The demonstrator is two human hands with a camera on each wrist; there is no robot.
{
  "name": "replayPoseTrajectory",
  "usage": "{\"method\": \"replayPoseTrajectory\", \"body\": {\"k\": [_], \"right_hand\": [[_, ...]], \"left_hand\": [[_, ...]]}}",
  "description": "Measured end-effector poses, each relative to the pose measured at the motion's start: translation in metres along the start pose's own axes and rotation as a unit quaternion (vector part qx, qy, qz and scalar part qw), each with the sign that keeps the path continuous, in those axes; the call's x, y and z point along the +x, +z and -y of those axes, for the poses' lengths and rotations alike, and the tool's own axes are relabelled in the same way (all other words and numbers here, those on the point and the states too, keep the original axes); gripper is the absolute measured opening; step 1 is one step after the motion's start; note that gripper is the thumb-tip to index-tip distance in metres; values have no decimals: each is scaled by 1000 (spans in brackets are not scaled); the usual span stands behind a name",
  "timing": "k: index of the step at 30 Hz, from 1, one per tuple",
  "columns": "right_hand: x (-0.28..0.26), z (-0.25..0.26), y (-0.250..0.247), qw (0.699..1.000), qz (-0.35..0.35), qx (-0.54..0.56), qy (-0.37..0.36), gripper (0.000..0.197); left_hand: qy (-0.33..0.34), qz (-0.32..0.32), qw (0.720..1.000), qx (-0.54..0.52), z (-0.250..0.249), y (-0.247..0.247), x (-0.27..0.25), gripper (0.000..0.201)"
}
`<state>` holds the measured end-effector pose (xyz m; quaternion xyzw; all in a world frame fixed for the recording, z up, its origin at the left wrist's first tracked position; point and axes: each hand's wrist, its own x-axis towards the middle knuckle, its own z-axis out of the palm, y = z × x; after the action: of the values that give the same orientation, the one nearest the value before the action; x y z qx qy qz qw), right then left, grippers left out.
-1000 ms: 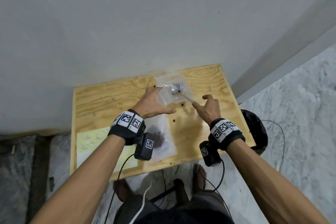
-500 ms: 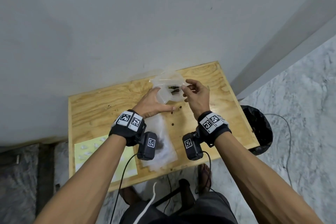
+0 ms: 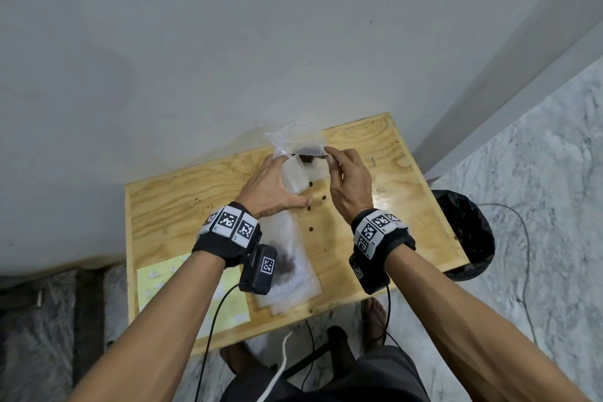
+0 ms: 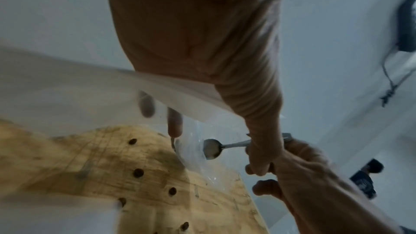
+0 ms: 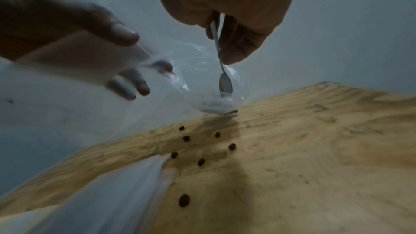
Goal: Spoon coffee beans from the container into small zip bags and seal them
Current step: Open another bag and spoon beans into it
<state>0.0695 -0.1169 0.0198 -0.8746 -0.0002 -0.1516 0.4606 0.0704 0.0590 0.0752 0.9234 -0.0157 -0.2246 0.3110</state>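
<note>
My left hand (image 3: 270,186) holds a small clear zip bag (image 3: 295,140) open above the far side of the wooden table (image 3: 182,206); a whitish plastic wad (image 3: 295,178) lies against its palm. My right hand (image 3: 349,179) pinches the handle of a metal spoon (image 3: 321,156) whose bowl is inside the bag's mouth, with dark coffee beans (image 3: 306,150) around it. The spoon's bowl (image 4: 210,149) shows through the plastic in the left wrist view. In the right wrist view the spoon (image 5: 225,84) points down into the bag (image 5: 202,81).
A larger clear bag with a pile of coffee beans (image 3: 287,263) lies flat near the table's front edge, partly under my left wrist camera. Several loose beans (image 5: 185,138) dot the wood. A yellow sheet (image 3: 169,284) lies front left; a black bin (image 3: 466,232) stands right of the table.
My right hand has moved left and up, from beside the bag to its mouth, with the spoon. Dark beans now show at the spoon's bowl. The left hand keeps its hold.
</note>
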Motion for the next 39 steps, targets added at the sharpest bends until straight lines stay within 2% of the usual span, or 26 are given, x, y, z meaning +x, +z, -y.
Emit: {"method": "replayPoseTrajectory", "body": {"k": [3, 7, 13, 18, 23, 25, 28, 30, 33, 39], "right_hand": [[-3, -7, 2, 1000, -9, -9, -9, 27], [-10, -13, 5, 999, 4, -39, 17, 28], [-19, -16, 12, 988, -22, 36, 146, 29], [-21, -9, 14, 972, -58, 85, 212, 27], [-14, -9, 21, 912, -98, 163, 362, 25], [-10, -7, 20, 877, -111, 208, 419, 23], [-4, -4, 14, 808, -120, 309, 487, 21], [-3, -6, 10, 785, -121, 350, 496, 19], [-2, -8, 1, 790, -115, 354, 488, 16], [-5, -10, -19, 803, -88, 361, 467, 16]], "left_hand": [[20, -4, 999, 36, -7, 2, -2, 112], [35, 2, 997, 71, -15, 6, -5, 107], [59, 15, 994, 87, -20, 13, -6, 102], [69, 9, 990, 120, -26, 14, -4, 101], [91, 20, 977, 190, -35, 22, -1, 102], [98, 22, 976, 195, -37, 24, 0, 100], [91, 17, 978, 185, -34, 24, 2, 104], [77, 11, 985, 151, -27, 20, 2, 105], [60, 5, 995, 84, -13, 12, 2, 109], [45, 12, 997, 56, 6, 4, 1, 117]]}}
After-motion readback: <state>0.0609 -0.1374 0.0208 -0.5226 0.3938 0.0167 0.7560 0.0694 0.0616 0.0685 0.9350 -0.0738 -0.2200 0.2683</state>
